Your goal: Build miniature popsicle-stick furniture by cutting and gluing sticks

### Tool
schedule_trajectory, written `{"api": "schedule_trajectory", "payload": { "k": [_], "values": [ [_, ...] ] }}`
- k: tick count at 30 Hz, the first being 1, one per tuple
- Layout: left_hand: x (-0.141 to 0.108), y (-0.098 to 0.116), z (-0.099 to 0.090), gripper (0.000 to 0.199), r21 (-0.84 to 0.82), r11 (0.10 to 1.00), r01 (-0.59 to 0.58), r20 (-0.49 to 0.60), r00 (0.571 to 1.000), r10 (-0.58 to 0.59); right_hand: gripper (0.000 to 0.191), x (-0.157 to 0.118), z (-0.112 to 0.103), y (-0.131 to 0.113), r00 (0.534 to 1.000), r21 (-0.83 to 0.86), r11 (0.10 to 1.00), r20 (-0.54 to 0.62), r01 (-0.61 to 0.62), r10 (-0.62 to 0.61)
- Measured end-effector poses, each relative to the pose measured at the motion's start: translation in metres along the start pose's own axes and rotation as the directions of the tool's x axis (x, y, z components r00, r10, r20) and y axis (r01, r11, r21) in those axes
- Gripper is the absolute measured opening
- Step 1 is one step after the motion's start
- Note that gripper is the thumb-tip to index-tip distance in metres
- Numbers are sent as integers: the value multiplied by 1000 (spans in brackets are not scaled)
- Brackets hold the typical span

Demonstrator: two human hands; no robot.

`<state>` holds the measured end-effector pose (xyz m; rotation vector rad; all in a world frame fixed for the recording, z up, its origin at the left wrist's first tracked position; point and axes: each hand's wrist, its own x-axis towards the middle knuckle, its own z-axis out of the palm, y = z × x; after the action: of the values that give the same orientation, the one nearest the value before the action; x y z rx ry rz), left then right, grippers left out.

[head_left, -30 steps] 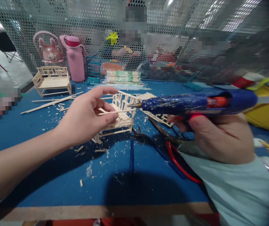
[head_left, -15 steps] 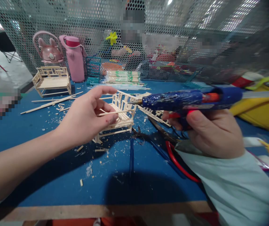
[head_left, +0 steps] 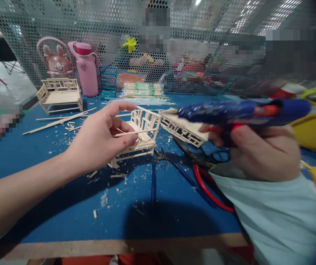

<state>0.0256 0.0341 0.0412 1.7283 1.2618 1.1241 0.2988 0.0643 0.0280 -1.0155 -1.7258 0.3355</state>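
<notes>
My left hand (head_left: 102, 134) pinches a thin wooden stick (head_left: 147, 131) between thumb and fingers. The stick reaches across to the right-hand post of a miniature wooden chair (head_left: 147, 147), which stands on the blue table and is partly hidden by the hand. In my right hand (head_left: 265, 151) is a blue hot glue gun (head_left: 216, 112), held level with its nozzle pointing left, a little apart from the chair. The gun is smeared by motion. Beneath and behind it lies a flat wooden lattice piece (head_left: 185, 127).
Pliers (head_left: 165, 156) and a red-handled tool (head_left: 202, 176) lie right of the chair. A finished-looking miniature bench (head_left: 60, 96), a pink bottle (head_left: 87, 70) and packed sticks (head_left: 143, 90) stand behind. Loose sticks (head_left: 61, 120) and scraps are scattered leftward. A perforated metal screen (head_left: 113, 22) borders the back.
My right hand has moved the glue gun to the right, drawing its nozzle away from the chair's post. My left hand stays in place with the stick.
</notes>
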Motion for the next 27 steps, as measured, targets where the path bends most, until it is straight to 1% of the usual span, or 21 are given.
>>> {"api": "schedule_trajectory", "payload": {
  "k": [2, 3, 4, 5, 7, 9, 10, 11, 12, 13, 14, 15, 16, 17, 18, 19, 21, 22, 23, 24, 27],
  "values": [
    [0, 0, 0, 52, 1, 1000, -1, 3, 1000, 1, 32, 8, -3, 9, 996, -148, 989, -87, -23, 11],
    [0, 0, 0, 52, 2, 1000, -2, 6, 1000, 2, 28, 13, -4, 15, 996, -256, 966, -94, -27, 3],
    [0, 0, 0, 52, 4, 1000, -3, 8, 1000, 3, 30, 19, -2, 23, 998, -385, 923, -67, -27, 2],
    [0, 0, 0, 52, 8, 1000, -5, 9, 1000, 5, 39, 24, 0, 31, 1000, -501, 865, -5, -6, 4],
    [0, 1, 1, 52, 19, 1000, -4, 9, 1000, 4, 50, 34, 7, 46, 986, -690, 723, 135, 19, 103],
    [0, 1, 1, 52, 23, 1000, -4, 7, 1000, 4, 49, 40, 13, 54, 950, -763, 646, 215, 20, 225],
    [-1, 1, 1, 51, 20, 1000, -4, 7, 1000, 3, 48, 42, 14, 54, 934, -786, 619, 229, 10, 276],
    [-1, 2, 1, 51, 14, 1000, -4, 8, 1000, 3, 49, 42, 15, 50, 930, -800, 600, 220, -1, 295],
    [-1, 2, 0, 51, 6, 1000, -3, 9, 1000, 3, 49, 40, 14, 43, 942, -811, 585, 186, -14, 280],
    [-1, 2, 0, 50, -3, 1000, -3, 10, 1000, 3, 47, 37, 13, 32, 966, -809, 588, 128, -30, 225],
    [0, 3, 0, 50, -12, 1000, -1, 9, 1000, 1, 44, 31, 12, 19, 989, -787, 615, 56, -40, 136],
    [0, 4, -1, 49, -21, 1000, 2, 7, 1000, -2, 34, 25, 12, 5, 999, -743, 668, -23, -44, 39],
    [1, 4, -1, 49, -32, 999, 4, 3, 1000, -4, 19, 18, 15, -10, 997, -670, 741, -77, -39, -17],
    [2, 5, -2, 49, -43, 999, 4, -4, 1000, -4, 9, 10, 19, -23, 998, -568, 821, -61, -50, 19],
    [3, 6, -2, 49, -54, 999, 4, -10, 1000, -4, 12, 4, 25, -34, 996, -444, 894, 32, -65, 88],
    [5, 7, -2, 49, -64, 998, 2, -19, 1000, -3, 20, -2, 33, -41, 969, -324, 939, 172, -115, 178],
    [7, 9, -3, 48, -80, 997, 10, -35, 999, -13, 39, -8, 50, -47, 875, -146, 960, 395, -240, 279],
    [8, 10, -3, 47, -85, 996, 25, -42, 999, -29, 43, -9, 58, -46, 843, -72, 955, 454, -288, 288],
    [9, 12, -4, 45, -91, 995, 49, -50, 997, -53, 43, -8, 65, -44, 829, -13, 949, 484, -315, 282],
    [10, 13, -6, 43, -101, 992, 79, -61, 994, -86, 42, -6, 69, -43, 828, 27, 946, 491, -324, 270],
    [13, 18, -12, 37, -175, 971, 164, -95, 979, -183, 33, 5, 72, -44, 843, 37, 954, 480, -298, 245]
  ]
}}
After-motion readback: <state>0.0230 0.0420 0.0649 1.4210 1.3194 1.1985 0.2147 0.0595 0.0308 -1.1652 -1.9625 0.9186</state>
